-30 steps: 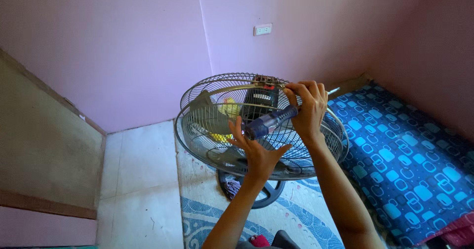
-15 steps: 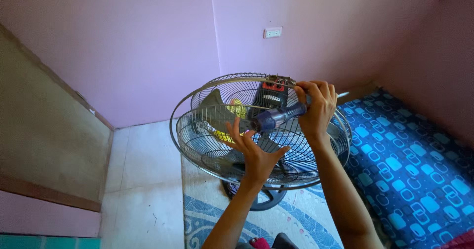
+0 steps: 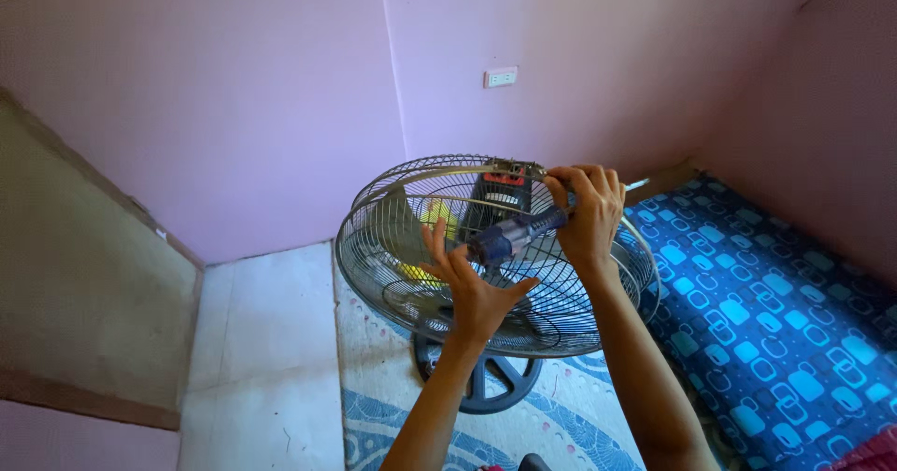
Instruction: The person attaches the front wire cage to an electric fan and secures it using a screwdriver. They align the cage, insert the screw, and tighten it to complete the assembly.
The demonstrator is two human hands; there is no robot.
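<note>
Since half a second ago the front fan grille (image 3: 486,284) has dropped back toward the rear one — the wide gap on the left rim has narrowed, and the whole fan sits a little lower and further left in view. Both hands hold much the same posts as then.

Right hand (image 3: 587,214): closed, fingers wrapped around the top rim of the grille near the metal clip (image 3: 512,165), with a blue-handled screwdriver (image 3: 512,235) pinned under the same grip; its handle points down-left, its metal tip pokes out to the right of the knuckles.

Left hand (image 3: 472,282): open, fingers spread, palm flat against the front grille wires near the centre. Grips nothing.

Fan stands on its dark round base (image 3: 486,382) on a blue-patterned rug (image 3: 374,424), beside a blue-patterned mattress (image 3: 775,312). Grey blades and the black-and-red motor housing (image 3: 500,191) show through the wires.

Judgement: step in hand looks like work at the rim clip joining the two grilles — front grille braced by the left palm. Next move would call for freeing the screwdriver from the shared grip and setting its tip on the clip, with the left hand keeping the grille from swinging.
</note>
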